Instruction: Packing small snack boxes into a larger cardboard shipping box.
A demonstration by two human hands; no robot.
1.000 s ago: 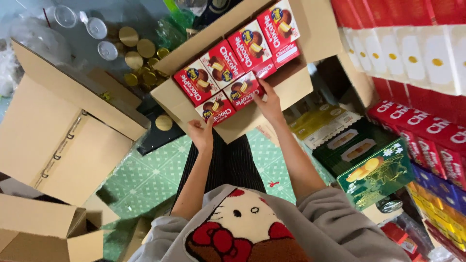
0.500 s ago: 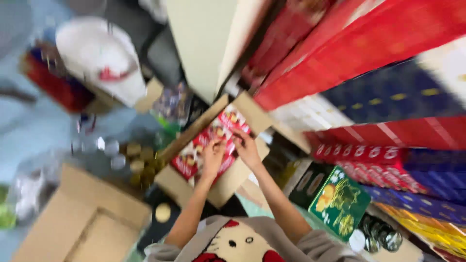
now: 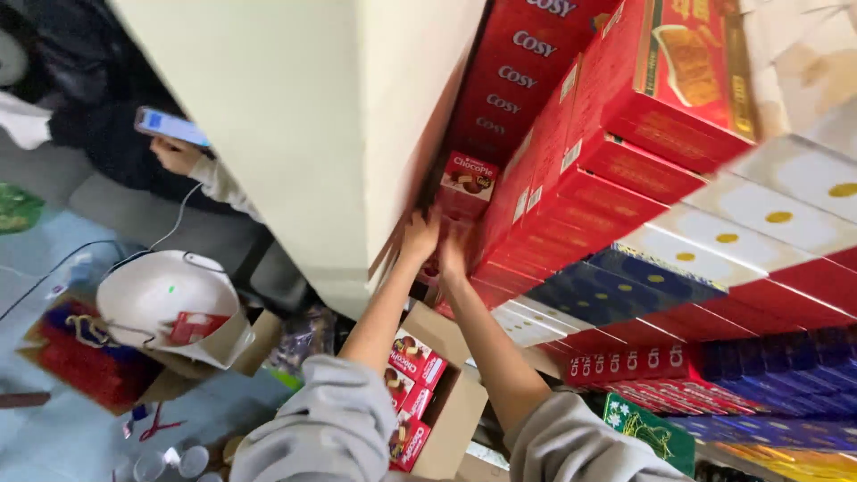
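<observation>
A small red box (image 3: 464,189) is held up between the left hand (image 3: 418,237) and right hand (image 3: 451,254), pressed on it from below beside the red stack (image 3: 544,152), and should be pushed in straight.
</observation>
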